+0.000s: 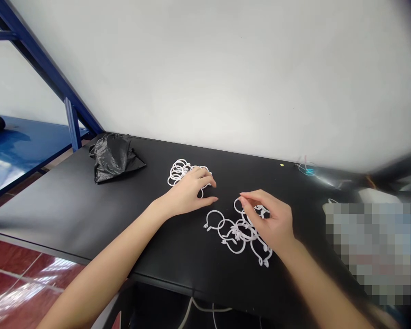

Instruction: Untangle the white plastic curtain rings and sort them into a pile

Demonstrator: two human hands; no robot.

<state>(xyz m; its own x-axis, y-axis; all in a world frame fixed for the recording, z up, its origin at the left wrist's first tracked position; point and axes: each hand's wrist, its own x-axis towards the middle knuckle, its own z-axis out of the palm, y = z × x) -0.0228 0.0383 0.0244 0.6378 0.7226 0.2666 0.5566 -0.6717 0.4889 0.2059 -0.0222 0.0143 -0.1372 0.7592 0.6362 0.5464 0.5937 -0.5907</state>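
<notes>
Several white shower curtain rings point(235, 232) with curled, knobbed ends lie loosely heaped on the black tabletop. Over the upper right of this heap, my right hand point(269, 217) pinches a ring point(235, 206) between thumb and fingertips; part of that ring is hidden behind the fingers. Farther back and to the left is a second pile of white rings point(174, 175), overlapping more closely. My left hand point(192, 189) rests over the right side of that pile, with thumb and fingers apart and curved. It covers some of the rings.
A crumpled black plastic bag point(111, 157) lies on the left of the black table point(150, 256), which meets a pale wall. At right are a blurred-out package point(373, 251) and a small coil of thin wire point(308, 171). A blue metal frame point(48, 64) stands at left.
</notes>
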